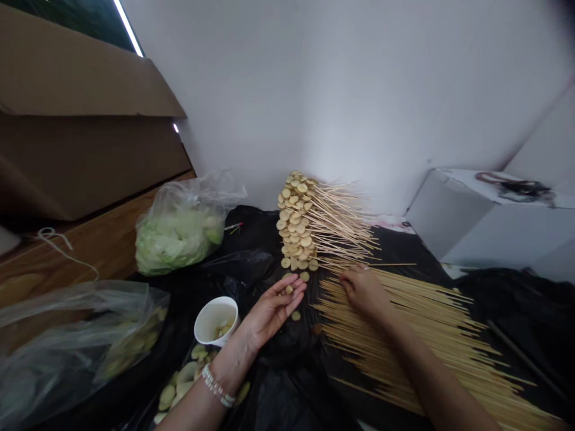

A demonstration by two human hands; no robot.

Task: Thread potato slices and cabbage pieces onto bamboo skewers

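My left hand (272,311) is turned palm up with its fingers curled, holding small pale potato slices (288,290). Just past its fingertips a loose round slice (304,276) lies on black plastic. My right hand (363,287) reaches over a broad spread of bamboo skewers (431,323), its fingers pinched together at a skewer (395,264); the fingertips are partly hidden. Behind both hands stands a stack of threaded potato skewers (296,218), slices at the left and bare sticks pointing right.
A white cup (204,320) with pieces inside stands left of my left forearm, near more slices (167,396). Clear bags hold leafy greens (175,239) and yellowish pieces (135,341). A cardboard box (90,161) is at the left, a white box (476,221) at the right.
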